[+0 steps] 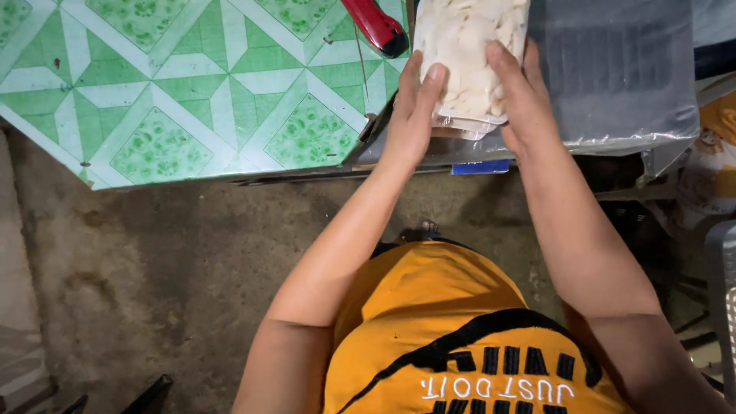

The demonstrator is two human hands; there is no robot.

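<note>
Gripping a clear bag of pale chips (468, 54) from both sides: left hand (412, 115) and right hand (521, 96), fingers pressed flat on it (bag lies on a grey plastic-covered surface (621, 77)). Red tool (376, 27) on the green patterned table (184, 84) just beside.

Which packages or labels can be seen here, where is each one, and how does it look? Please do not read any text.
Clear plastic bag: top centre, held between left hand and right hand; oblong, full of pale whitish pieces.
Plastic sheet: under and right of the bag; grey, shiny, wrinkled.
Blue label: on the table's front edge below the hands; small rectangle.
Yellow package: far right edge; partly hidden.
</note>
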